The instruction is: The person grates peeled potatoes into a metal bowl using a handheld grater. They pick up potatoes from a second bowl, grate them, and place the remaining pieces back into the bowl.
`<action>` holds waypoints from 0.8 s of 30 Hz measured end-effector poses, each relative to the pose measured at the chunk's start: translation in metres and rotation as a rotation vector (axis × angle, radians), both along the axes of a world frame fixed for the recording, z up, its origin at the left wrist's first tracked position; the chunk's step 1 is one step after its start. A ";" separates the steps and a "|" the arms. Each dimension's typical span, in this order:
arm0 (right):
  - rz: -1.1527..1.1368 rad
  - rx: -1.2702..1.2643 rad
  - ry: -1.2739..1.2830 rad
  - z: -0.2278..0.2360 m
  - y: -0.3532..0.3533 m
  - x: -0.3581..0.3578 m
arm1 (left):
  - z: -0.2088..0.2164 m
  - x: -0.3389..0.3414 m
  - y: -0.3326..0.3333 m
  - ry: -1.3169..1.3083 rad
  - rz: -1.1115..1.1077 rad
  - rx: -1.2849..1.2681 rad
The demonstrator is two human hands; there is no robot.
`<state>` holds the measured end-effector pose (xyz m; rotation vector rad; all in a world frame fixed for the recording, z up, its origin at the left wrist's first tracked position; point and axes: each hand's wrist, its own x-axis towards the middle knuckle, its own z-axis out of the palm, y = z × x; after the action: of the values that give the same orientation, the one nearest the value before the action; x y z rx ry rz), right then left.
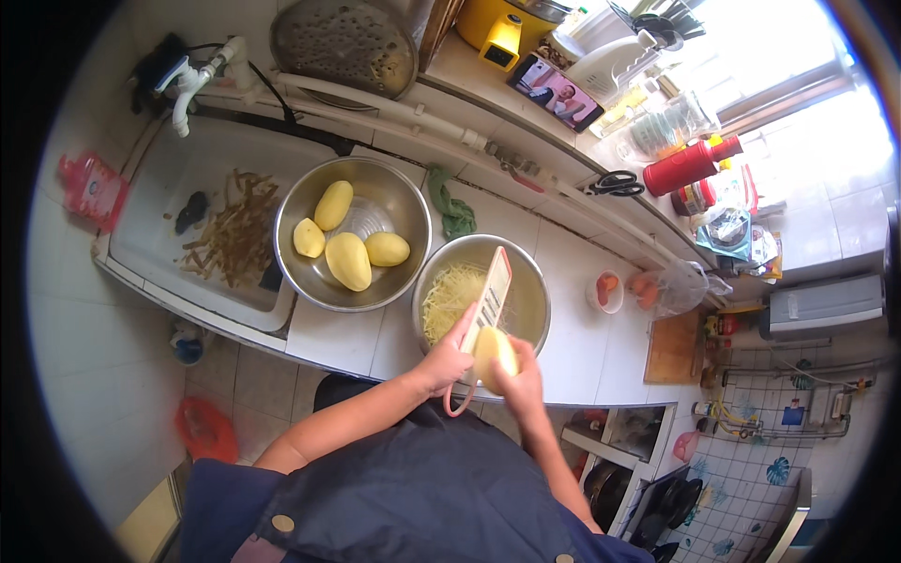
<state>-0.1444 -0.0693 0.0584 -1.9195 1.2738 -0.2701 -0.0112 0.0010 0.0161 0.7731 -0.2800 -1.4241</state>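
My left hand (445, 360) is closed round the handle end of a flat grater (496, 281), which has a pale face and a red-edged tip. The grater slants across a steel bowl (537, 293), its far end over the bowl. My right hand (522, 383) grips a peeled potato (494, 355) against the grater's lower part. Thin pale potato shreds (449, 298) lie heaped in the bowl. Left of it, a larger steel basin (410, 202) holds several whole peeled potatoes (348, 261). A pinkish loop (458, 403) hangs below my hands.
At the left, brown peelings (235, 230) lie in a white sink (155, 192) under a tap (192, 94). A green cloth (452, 211) sits behind the bowls. To the right stand a small white cup (603, 293) and a wooden board (672, 349). Scissors (616, 184) lie on the ledge.
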 end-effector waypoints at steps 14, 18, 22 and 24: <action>-0.099 -0.133 0.092 -0.010 -0.012 0.017 | 0.001 -0.001 0.008 -0.077 -0.096 0.010; -0.294 -0.106 -0.094 -0.015 -0.099 0.036 | 0.001 -0.011 0.008 -0.144 -0.128 -0.021; -0.118 0.051 -0.098 -0.003 -0.051 0.012 | 0.000 0.002 0.003 -0.032 -0.017 0.014; -0.016 -0.009 0.000 -0.009 -0.010 0.011 | -0.013 0.000 0.000 -0.017 0.036 -0.012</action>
<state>-0.1334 -0.0790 0.0492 -1.9175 1.2900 -0.2839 -0.0114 0.0012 0.0034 0.7775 -0.2866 -1.3816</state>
